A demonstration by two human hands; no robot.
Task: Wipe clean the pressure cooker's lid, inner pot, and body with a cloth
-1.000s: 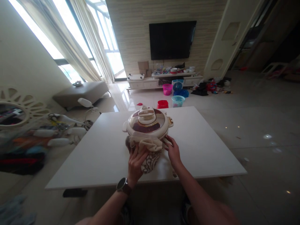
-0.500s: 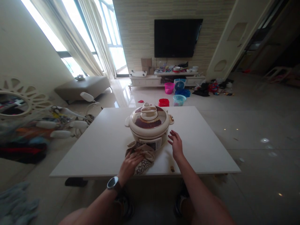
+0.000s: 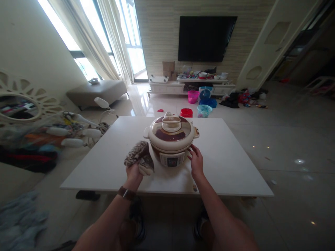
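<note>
A cream electric pressure cooker (image 3: 170,147) with a lid and a front control panel stands upright on the white table (image 3: 225,160). My left hand (image 3: 134,173) is closed round a bunched brown-and-white patterned cloth (image 3: 139,158), held beside the cooker's front left. At the cooker's right side, my right hand (image 3: 196,163) has its fingers apart and its fingertips against or very near the body, below the lid rim. Nothing shows in that hand. A small brown object (image 3: 194,188) lies near the table's front edge.
Past the table, a red bin (image 3: 186,112), a teal basket (image 3: 204,111) and a pink basket (image 3: 193,97) stand on the floor. A white floor lamp (image 3: 91,133) leans in from the left. A cluttered TV cabinet (image 3: 167,88) lines the far wall.
My left hand has lifted the cloth off the table and moved it left of the cooker. My right hand has come closer to the cooker's side. The control panel now faces me more squarely.
</note>
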